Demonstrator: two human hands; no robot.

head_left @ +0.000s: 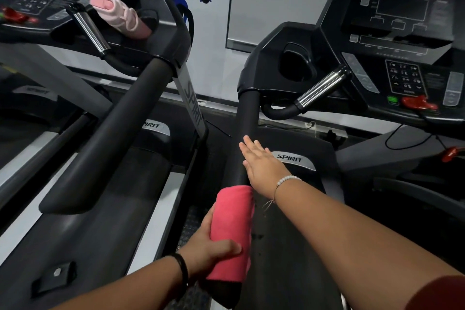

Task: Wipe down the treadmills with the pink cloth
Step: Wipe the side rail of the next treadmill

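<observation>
Wiping of the right treadmill's handrail (247, 113) was in hand. The left hand (208, 246) gripped the pink cloth (232, 231), wrapped over the rail. The right hand (263, 166) lay flat farther up the rail, fingers (251, 148) straight, holding nothing. Next, probably: slide the cloth forward, which required clearing the right hand.

Your left hand (210, 245) is bare, with a thin black band (185, 269) around its wrist. Your right hand (261, 166) is bare too, and its wrist carries a white bead bracelet (286, 180) with loose thread ends (268, 205). A dark red sleeve (442, 294) covers your right upper arm.
</observation>
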